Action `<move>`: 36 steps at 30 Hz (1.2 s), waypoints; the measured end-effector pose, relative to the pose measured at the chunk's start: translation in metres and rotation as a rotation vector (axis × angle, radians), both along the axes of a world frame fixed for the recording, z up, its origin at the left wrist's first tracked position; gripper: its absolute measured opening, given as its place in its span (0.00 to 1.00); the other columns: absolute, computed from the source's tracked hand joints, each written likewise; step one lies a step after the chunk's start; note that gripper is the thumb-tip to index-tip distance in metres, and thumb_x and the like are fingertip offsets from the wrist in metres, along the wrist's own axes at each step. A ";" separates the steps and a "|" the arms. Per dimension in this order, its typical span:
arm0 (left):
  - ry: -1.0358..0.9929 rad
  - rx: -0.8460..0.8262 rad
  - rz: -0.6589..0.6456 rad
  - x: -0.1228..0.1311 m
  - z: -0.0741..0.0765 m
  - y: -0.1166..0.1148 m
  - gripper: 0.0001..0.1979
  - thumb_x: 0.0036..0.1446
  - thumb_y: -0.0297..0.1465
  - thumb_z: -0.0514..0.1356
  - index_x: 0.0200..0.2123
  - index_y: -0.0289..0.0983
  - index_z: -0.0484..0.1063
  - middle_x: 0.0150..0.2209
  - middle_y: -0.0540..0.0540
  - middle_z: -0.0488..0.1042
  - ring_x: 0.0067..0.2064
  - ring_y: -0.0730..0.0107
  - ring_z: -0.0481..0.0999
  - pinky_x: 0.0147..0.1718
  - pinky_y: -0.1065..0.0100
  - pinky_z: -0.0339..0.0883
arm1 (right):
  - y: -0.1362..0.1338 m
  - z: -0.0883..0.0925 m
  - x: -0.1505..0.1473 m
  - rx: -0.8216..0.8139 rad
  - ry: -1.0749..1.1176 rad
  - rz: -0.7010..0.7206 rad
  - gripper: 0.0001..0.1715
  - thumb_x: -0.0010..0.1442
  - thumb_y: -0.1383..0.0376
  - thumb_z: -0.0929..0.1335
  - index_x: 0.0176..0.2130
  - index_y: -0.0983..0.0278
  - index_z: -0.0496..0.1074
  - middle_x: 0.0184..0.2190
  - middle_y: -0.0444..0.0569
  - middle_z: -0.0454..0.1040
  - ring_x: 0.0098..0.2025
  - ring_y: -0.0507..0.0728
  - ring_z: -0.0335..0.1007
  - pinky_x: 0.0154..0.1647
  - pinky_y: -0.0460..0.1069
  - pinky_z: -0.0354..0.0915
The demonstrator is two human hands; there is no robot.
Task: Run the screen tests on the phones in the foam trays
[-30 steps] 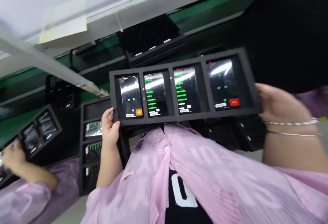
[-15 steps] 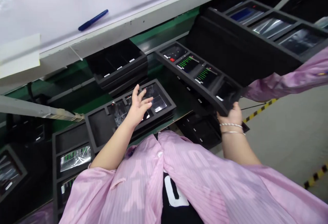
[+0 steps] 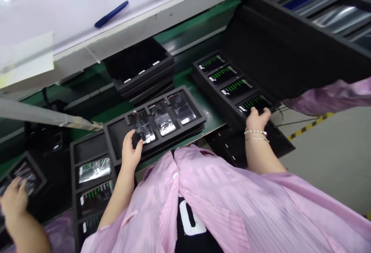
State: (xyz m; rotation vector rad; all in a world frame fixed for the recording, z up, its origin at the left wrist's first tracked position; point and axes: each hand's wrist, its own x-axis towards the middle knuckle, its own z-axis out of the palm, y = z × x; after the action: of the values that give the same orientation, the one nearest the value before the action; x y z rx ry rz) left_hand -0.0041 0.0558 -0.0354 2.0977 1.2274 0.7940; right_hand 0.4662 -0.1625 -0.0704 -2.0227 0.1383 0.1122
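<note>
My left hand point(image 3: 131, 154) is open, thumb and fingers apart, at the front edge of a black foam tray point(image 3: 117, 139). Beside its fingertips lies a film-covered display panel point(image 3: 145, 126), one of three in that tray; the leftmost pocket holds none. My right hand point(image 3: 257, 121), with bracelets on the wrist, has its thumb and fingers apart at the near end of another black tray point(image 3: 216, 90). Several panels there show green bars. Its fingertips touch or hover over the nearest lit panel point(image 3: 255, 104); I cannot tell which.
Stacked black trays point(image 3: 140, 67) stand behind. Another tray point(image 3: 74, 183) lies left, partly under my arm. A co-worker's hand point(image 3: 16, 201) is at lower left and another person's sleeve point(image 3: 333, 94) at right. A shelf edge with a blue pen point(image 3: 111, 14) overhangs the bench.
My left hand has drawn left, off the middle panels. The right tray, tilted in my right hand before, now lies level on its stack with all panels showing green bars. A co-worker's hand has appeared.
</note>
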 end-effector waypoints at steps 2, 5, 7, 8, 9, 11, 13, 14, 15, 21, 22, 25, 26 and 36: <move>0.084 0.074 -0.029 0.002 0.004 0.008 0.27 0.61 0.37 0.62 0.62 0.39 0.68 0.62 0.36 0.71 0.68 0.48 0.66 0.69 0.41 0.57 | 0.017 0.008 -0.018 -0.063 -0.132 0.192 0.32 0.64 0.64 0.69 0.65 0.65 0.62 0.70 0.63 0.55 0.72 0.64 0.49 0.75 0.60 0.44; 0.195 0.085 -0.084 0.022 0.004 0.025 0.29 0.61 0.35 0.60 0.65 0.36 0.65 0.66 0.33 0.67 0.71 0.46 0.62 0.69 0.42 0.56 | 0.056 0.019 -0.056 -0.043 -0.332 0.711 0.32 0.62 0.58 0.67 0.63 0.63 0.62 0.64 0.59 0.66 0.67 0.64 0.60 0.73 0.61 0.49; 0.280 0.068 -0.110 0.040 -0.001 0.038 0.31 0.61 0.34 0.59 0.67 0.33 0.63 0.69 0.32 0.64 0.72 0.47 0.60 0.70 0.43 0.54 | 0.085 0.023 -0.083 -0.102 -0.410 1.059 0.35 0.63 0.53 0.65 0.64 0.65 0.61 0.58 0.59 0.72 0.64 0.67 0.65 0.72 0.67 0.49; 0.317 0.058 -0.113 0.048 -0.004 0.043 0.32 0.61 0.34 0.58 0.68 0.32 0.61 0.70 0.32 0.62 0.72 0.47 0.59 0.70 0.44 0.53 | 0.098 0.024 -0.095 -0.181 -0.418 1.169 0.38 0.62 0.52 0.65 0.65 0.67 0.60 0.58 0.61 0.72 0.64 0.70 0.63 0.71 0.70 0.48; 0.349 0.048 -0.100 0.056 -0.006 0.046 0.34 0.61 0.34 0.58 0.69 0.32 0.60 0.71 0.31 0.60 0.72 0.45 0.58 0.70 0.44 0.52 | 0.110 0.023 -0.106 -0.283 -0.409 1.225 0.41 0.61 0.50 0.66 0.66 0.70 0.60 0.60 0.64 0.70 0.67 0.74 0.59 0.71 0.72 0.46; 0.396 0.034 -0.043 0.069 -0.009 0.049 0.35 0.62 0.35 0.58 0.70 0.31 0.58 0.71 0.30 0.59 0.72 0.43 0.58 0.69 0.43 0.52 | 0.125 0.020 -0.123 -0.463 -0.402 1.229 0.47 0.59 0.49 0.67 0.67 0.75 0.59 0.65 0.68 0.64 0.70 0.81 0.48 0.69 0.75 0.45; 0.417 0.027 0.024 0.079 -0.011 0.048 0.35 0.62 0.35 0.59 0.70 0.33 0.58 0.70 0.30 0.61 0.69 0.41 0.61 0.68 0.41 0.52 | 0.130 0.015 -0.133 -0.534 -0.439 1.204 0.45 0.62 0.49 0.66 0.67 0.75 0.59 0.67 0.66 0.62 0.71 0.83 0.41 0.69 0.76 0.45; 0.422 0.027 0.046 0.083 -0.012 0.046 0.36 0.61 0.36 0.60 0.70 0.35 0.58 0.69 0.31 0.61 0.69 0.40 0.61 0.68 0.40 0.52 | 0.130 0.013 -0.135 -0.540 -0.470 1.197 0.43 0.63 0.50 0.65 0.67 0.74 0.60 0.67 0.64 0.63 0.72 0.83 0.40 0.68 0.76 0.45; 0.424 0.028 0.059 0.086 -0.013 0.044 0.36 0.60 0.36 0.61 0.71 0.35 0.58 0.69 0.31 0.61 0.68 0.38 0.61 0.67 0.40 0.52 | 0.129 0.011 -0.137 -0.540 -0.500 1.191 0.41 0.64 0.50 0.64 0.67 0.72 0.61 0.66 0.63 0.64 0.72 0.82 0.40 0.68 0.76 0.46; 0.366 0.005 0.039 0.096 -0.025 0.039 0.34 0.58 0.27 0.59 0.68 0.34 0.62 0.72 0.33 0.55 0.72 0.42 0.54 0.71 0.41 0.45 | 0.123 0.014 -0.133 -0.549 -0.500 1.208 0.38 0.62 0.48 0.65 0.64 0.65 0.65 0.65 0.59 0.66 0.72 0.80 0.41 0.65 0.75 0.52; 0.357 -0.007 0.034 0.096 -0.027 0.039 0.34 0.57 0.26 0.59 0.68 0.35 0.62 0.72 0.34 0.55 0.72 0.42 0.53 0.71 0.42 0.44 | 0.123 0.015 -0.132 -0.547 -0.496 1.215 0.37 0.62 0.47 0.65 0.63 0.64 0.65 0.65 0.59 0.66 0.73 0.80 0.41 0.64 0.75 0.52; 0.350 -0.030 0.044 0.101 -0.025 0.040 0.33 0.57 0.27 0.60 0.67 0.33 0.63 0.72 0.32 0.55 0.73 0.42 0.52 0.72 0.43 0.45 | 0.122 0.017 -0.131 -0.537 -0.494 1.230 0.39 0.62 0.47 0.65 0.65 0.64 0.64 0.66 0.61 0.65 0.73 0.80 0.39 0.65 0.75 0.49; 0.344 -0.018 0.034 0.107 -0.023 0.039 0.33 0.58 0.29 0.61 0.67 0.33 0.63 0.72 0.32 0.55 0.74 0.42 0.51 0.72 0.42 0.44 | 0.121 0.017 -0.131 -0.536 -0.490 1.231 0.41 0.62 0.47 0.66 0.66 0.65 0.62 0.66 0.62 0.64 0.73 0.80 0.38 0.65 0.75 0.48; 0.348 0.025 -0.280 0.211 -0.033 0.010 0.29 0.61 0.20 0.50 0.65 0.34 0.66 0.70 0.41 0.61 0.75 0.49 0.54 0.74 0.48 0.37 | 0.115 0.017 -0.132 -0.580 -0.495 1.214 0.42 0.60 0.46 0.63 0.65 0.67 0.65 0.67 0.62 0.64 0.73 0.81 0.39 0.66 0.75 0.48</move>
State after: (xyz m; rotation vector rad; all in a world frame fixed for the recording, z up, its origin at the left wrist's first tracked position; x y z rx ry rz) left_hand 0.2073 0.0659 -0.0682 2.4301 1.0576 0.3305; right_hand 0.3343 -0.0472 -0.0538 -2.3459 -1.5273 0.3466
